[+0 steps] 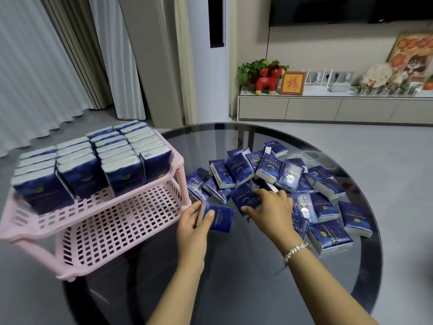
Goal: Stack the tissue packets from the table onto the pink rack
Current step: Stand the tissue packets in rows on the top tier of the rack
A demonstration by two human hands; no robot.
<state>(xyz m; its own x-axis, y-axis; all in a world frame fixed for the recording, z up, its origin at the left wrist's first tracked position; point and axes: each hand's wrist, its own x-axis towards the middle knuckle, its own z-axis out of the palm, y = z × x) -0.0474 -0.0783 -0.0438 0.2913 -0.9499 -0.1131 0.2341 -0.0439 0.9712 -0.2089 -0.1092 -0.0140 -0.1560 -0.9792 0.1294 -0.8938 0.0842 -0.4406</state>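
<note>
— What's the left hand [192, 221] got?

— One blue Twinkle tissue packet [217, 219], thumb on its face, fingers curled behind, held just beside the pink rack [98, 221].

— And the right hand [269, 207]?

— Fingers half bent, closing on another packet [245, 198] at the near edge of the pile [281, 181]; thumb under its near edge. A beaded bracelet [295, 250] sits on that wrist.

— Where's the rest?

— The loose packets are heaped on the round glass table [234, 277]. The rack's top shelf carries rows of upright packets [93, 165]; the bottom shelf [121, 221] shows bare lattice.
</note>
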